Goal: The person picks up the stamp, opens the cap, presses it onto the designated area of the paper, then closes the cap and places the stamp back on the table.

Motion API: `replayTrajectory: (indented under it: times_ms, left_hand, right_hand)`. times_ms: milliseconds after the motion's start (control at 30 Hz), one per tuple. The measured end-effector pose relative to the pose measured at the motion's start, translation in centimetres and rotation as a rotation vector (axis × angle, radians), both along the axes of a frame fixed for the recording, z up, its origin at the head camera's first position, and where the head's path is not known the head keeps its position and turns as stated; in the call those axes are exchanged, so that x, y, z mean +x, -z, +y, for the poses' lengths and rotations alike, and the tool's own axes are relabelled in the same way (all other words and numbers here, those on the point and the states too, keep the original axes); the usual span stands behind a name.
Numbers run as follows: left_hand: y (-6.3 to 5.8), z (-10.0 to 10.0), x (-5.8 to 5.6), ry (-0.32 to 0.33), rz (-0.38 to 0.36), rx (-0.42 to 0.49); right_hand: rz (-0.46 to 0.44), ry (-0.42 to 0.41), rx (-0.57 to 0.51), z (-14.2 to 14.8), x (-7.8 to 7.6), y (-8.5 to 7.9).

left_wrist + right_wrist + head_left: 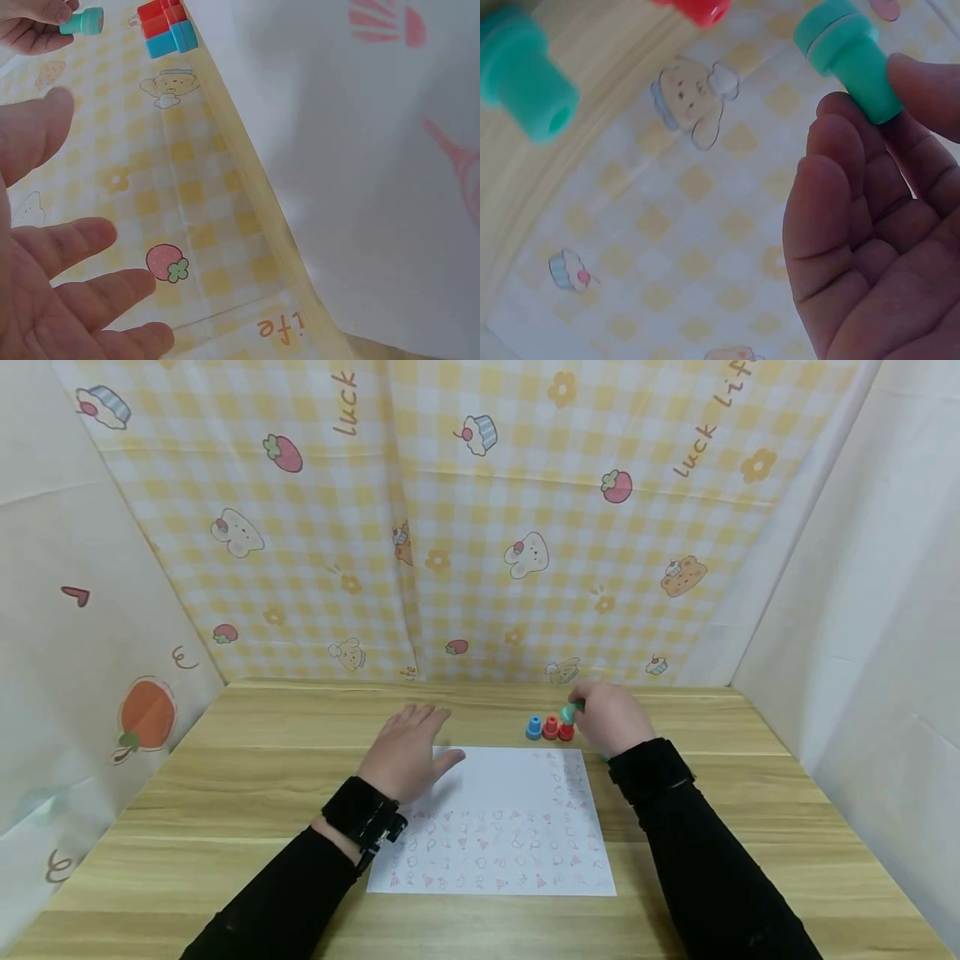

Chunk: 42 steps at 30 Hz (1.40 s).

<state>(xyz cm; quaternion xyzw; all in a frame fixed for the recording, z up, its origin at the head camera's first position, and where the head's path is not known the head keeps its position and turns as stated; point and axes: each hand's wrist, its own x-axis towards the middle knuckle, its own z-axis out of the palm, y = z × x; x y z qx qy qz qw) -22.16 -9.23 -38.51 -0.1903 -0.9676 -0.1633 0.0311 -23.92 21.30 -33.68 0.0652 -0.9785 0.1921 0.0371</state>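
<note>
My right hand (615, 720) pinches a green stamp (853, 64) between thumb and fingertips, raised near the row of stamps at the back of the table. In that row stand a blue stamp (534, 727) and two red stamps (551, 727). A second green stamp (529, 79) stands on the table close to my right wrist, mostly hidden by it in the head view. Over the upper left corner of a white sheet of paper (495, 781) is my left hand (405, 758), its fingers spread and holding nothing. Rows of small pink prints cover the paper's lower part and upper right.
The wooden table (247, 793) ends at a yellow checked cloth (465, 543) hanging behind it. White cloth walls (862, 568) rise on both sides. Black bands with cameras (365, 817) sit on the wrists.
</note>
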Motion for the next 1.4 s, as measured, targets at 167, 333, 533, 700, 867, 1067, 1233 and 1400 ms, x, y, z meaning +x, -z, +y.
replayTrajectory:
  times_ms: [167,333,533,700,867,1067,1233,1400]
  left_hand:
    - [0.2,0.3,-0.1,0.016,0.065,0.045]
    - [0.2,0.7,-0.5,0.031,0.115,0.106]
    - [-0.1,1.0,-0.7,0.034,0.127,0.136]
    - [0.0,1.2,-0.6,0.038,0.110,0.146]
    - [0.3,1.4,-0.5,0.046,0.118,0.171]
    - [0.5,1.9,-0.2,0.082,0.123,0.212]
    - [0.7,2.4,0.3,0.119,0.126,0.246]
    - [1.0,2.7,0.6,0.118,0.101,0.264]
  right_hand:
    - [-0.023,-0.035,-0.063,-0.3,0.3,0.3]
    - [-0.049,-0.095,-0.159,-0.4,0.6,0.2]
    - [-0.051,-0.135,-0.224,-1.2,0.6,0.0]
    - [-0.070,-0.172,-0.262,-2.0,0.7,0.3]
    - [-0.082,-0.198,-0.328,-2.6,0.8,0.9]
    - [-0.092,-0.257,-0.420,-3.6,1.0,1.8]
    - [-0.085,-0.308,-0.470,-4.3,1.2,2.7]
    - [-0.087,-0.331,-0.478,-4.8,1.4,3.0]
